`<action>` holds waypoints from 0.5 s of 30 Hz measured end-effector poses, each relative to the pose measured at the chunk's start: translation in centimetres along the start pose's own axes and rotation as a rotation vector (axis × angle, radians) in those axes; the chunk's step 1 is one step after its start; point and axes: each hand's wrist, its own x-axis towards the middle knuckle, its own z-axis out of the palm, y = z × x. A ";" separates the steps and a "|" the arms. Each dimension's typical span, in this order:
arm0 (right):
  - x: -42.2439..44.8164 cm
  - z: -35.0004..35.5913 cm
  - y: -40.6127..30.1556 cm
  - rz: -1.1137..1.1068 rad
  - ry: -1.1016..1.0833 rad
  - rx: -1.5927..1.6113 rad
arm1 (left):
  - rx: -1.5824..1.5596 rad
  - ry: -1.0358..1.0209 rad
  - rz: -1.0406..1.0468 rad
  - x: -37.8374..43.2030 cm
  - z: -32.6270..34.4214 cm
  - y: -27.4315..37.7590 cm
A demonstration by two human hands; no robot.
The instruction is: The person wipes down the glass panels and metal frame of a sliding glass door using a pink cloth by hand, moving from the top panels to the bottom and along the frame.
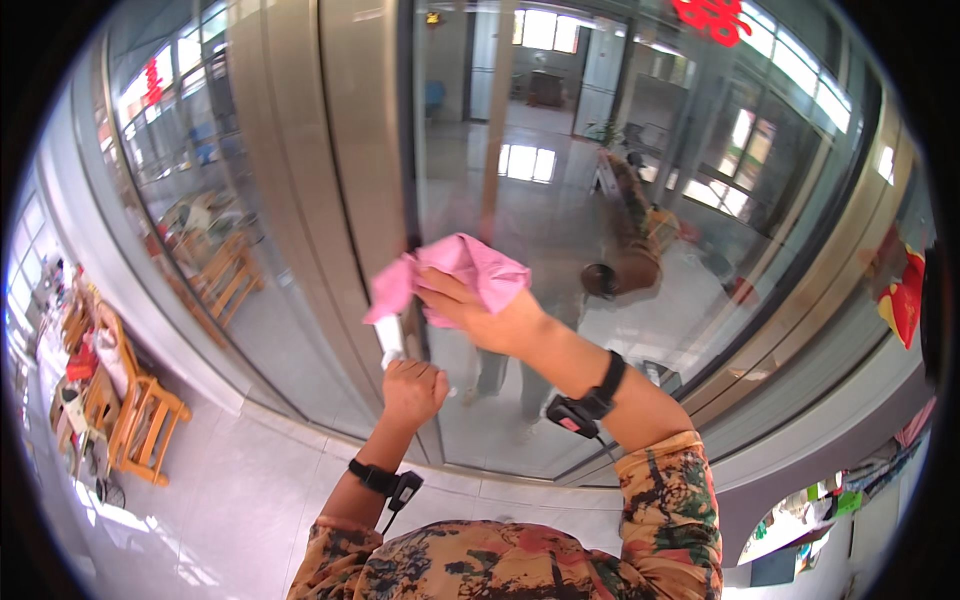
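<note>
A pink cloth [472, 270] is spread under my right hand [487, 311], which presses it against the edge of a glass door pane [540, 225] and its metal frame. Part of the cloth hangs to the left, over a white door handle or plate [389, 334]. My left hand [414, 390] is closed around the lower end of that white piece, on the bronze-coloured metal door frame [367, 187]. Both wrists wear black straps with small devices. The blurred cloth hides the upper part of the white piece.
A wooden chair [142, 427] holding assorted items stands at the left on the tiled floor [247, 480]. Red paper decorations [712, 19] are on the glass above. A red and yellow ornament [904, 300] is at the right. A shelf with goods [795, 525] is at lower right.
</note>
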 end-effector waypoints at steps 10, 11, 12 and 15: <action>-4.7 3.1 -13.4 0.732 0.047 1.090 | -1.758 0.326 -0.809 -2.1 -5.1 6.3; -5.0 3.0 -13.6 0.731 0.041 1.126 | -1.662 0.311 -0.815 -2.8 -5.1 5.2; -4.6 2.2 -13.6 0.713 0.042 1.167 | -1.552 0.302 -0.808 -3.8 -5.3 3.1; -3.7 0.4 -13.5 0.754 0.321 1.138 | -1.350 0.489 -0.817 -1.8 -7.5 0.3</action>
